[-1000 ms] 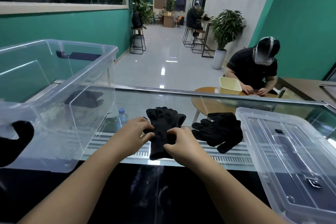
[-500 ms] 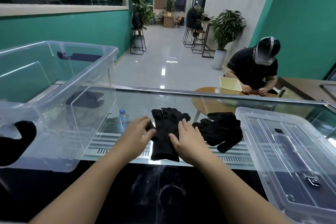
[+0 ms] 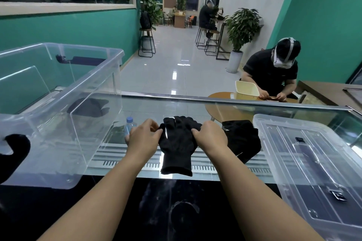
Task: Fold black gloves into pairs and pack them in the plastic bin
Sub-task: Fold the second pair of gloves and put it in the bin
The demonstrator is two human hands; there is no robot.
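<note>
Both hands have been shifted outward to the edges of the stacked black gloves, aligned on the glass counter.

Left hand pinches the thumb side, right hand grips the opposite edge; folding is in hand, and transfer into the clear plastic bin is called for next.

1. Teal walls at ten and two o'clock.
2. Glossy grey tiled floor at twelve, reflecting ceiling lights.
3. Potted plant at one, beside bar stools.

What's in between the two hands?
In the head view, a black glove lies flat on the glass counter between the left hand and right hand; both pinch its edges.
</note>
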